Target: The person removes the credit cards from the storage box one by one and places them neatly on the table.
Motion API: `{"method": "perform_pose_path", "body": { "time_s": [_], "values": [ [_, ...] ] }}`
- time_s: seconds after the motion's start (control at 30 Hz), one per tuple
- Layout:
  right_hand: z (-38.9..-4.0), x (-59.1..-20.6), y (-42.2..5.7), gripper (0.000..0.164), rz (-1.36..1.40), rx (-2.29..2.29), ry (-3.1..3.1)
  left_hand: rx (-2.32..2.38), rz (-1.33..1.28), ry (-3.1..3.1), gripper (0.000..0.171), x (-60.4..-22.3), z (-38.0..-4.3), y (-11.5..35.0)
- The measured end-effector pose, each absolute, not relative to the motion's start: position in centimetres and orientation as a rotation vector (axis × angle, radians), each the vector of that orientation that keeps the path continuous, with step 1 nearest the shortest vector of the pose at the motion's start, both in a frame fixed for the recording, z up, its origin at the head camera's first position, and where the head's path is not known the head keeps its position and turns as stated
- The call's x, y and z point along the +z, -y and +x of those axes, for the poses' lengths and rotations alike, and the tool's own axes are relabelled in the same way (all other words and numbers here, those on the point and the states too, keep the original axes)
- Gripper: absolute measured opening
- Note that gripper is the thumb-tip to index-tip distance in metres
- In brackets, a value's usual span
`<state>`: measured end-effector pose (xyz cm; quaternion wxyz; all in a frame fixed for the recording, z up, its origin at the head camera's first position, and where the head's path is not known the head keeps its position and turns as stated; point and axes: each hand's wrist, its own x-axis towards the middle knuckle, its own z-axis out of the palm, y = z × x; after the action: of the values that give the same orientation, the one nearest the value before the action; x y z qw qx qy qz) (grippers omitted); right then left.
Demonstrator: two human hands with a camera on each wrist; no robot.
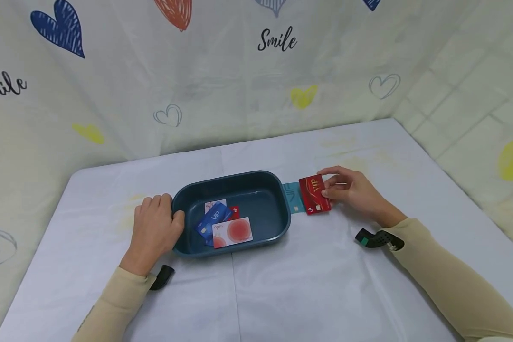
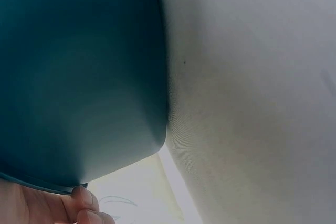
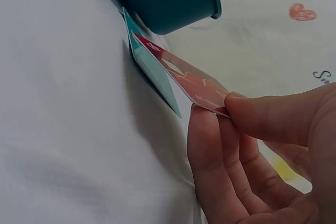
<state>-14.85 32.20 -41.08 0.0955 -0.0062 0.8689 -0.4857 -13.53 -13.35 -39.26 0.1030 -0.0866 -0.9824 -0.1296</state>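
Note:
My right hand pinches a red VIP card by its edge, thumb on one face and fingers on the other. In the right wrist view the red card tilts above a teal card. That teal card lies on the table beside the right end of a dark teal tray. With curled fingers my left hand grips the tray's left rim. Inside the tray several cards overlap: a white and red card, a blue VIP card, a red one and a pale one partly hidden.
A white cloth covers the table. Behind it hangs a pale curtain printed with hearts and the word Smile. A black strap sits on the right wrist, another on the left.

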Motion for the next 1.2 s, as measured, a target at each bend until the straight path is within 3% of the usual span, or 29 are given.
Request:
{"method": "perform_pose_path", "body": {
  "time_s": [0.67, 1.2],
  "values": [
    [-15.41, -41.82, -33.03, 0.058, 0.14, -1.414, -2.561, -0.372, -0.258, 2.896, 0.025, -39.21, -13.75, 13.35],
    [-15.4, -42.01, -32.85, 0.06, 0.11, -1.328, -2.585, -0.361, -0.266, 2.888, 0.026, -39.25, -13.67, 13.4]
  ]
}}
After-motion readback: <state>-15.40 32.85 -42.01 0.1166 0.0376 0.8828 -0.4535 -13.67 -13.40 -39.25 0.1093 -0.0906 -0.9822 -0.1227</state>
